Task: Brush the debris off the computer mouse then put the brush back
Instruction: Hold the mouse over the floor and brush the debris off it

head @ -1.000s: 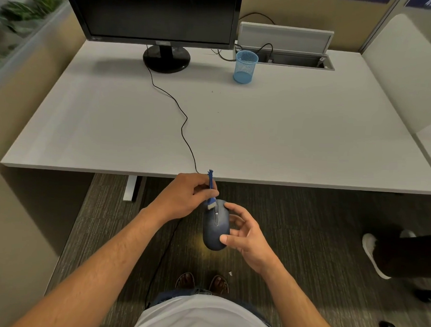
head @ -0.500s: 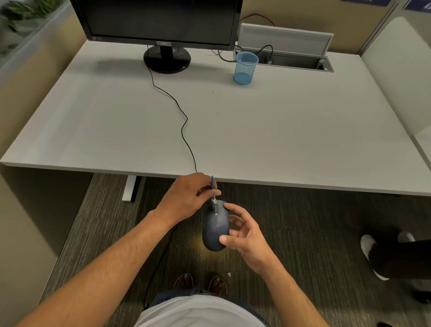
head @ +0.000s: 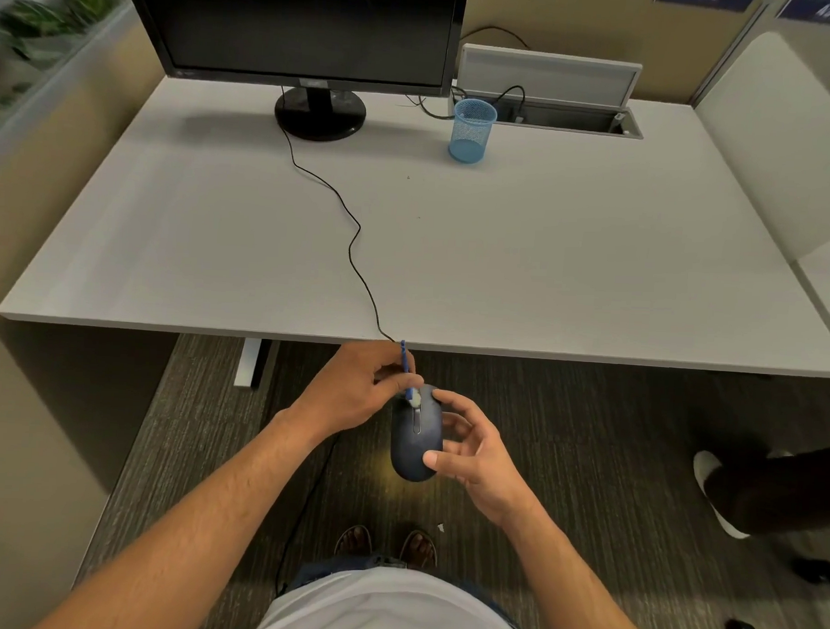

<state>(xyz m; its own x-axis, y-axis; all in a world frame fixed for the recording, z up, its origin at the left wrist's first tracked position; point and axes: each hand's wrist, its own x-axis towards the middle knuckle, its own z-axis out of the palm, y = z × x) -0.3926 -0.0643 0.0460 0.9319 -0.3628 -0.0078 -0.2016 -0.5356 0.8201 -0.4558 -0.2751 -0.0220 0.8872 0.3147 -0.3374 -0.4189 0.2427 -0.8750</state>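
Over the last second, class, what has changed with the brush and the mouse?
The left hand has swept the brush forward along the mouse, from beside the scroll wheel to its front end. The right hand still holds the mouse off the desk; the blue cup has not moved.

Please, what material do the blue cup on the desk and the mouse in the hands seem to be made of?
The blue cup looks like wire mesh, probably painted metal: its wall shows a fine grid that one can see through. The mouse looks like dark matte plastic: a smooth rounded shell with only a soft shine. Its exact finish is hard to tell from this view.
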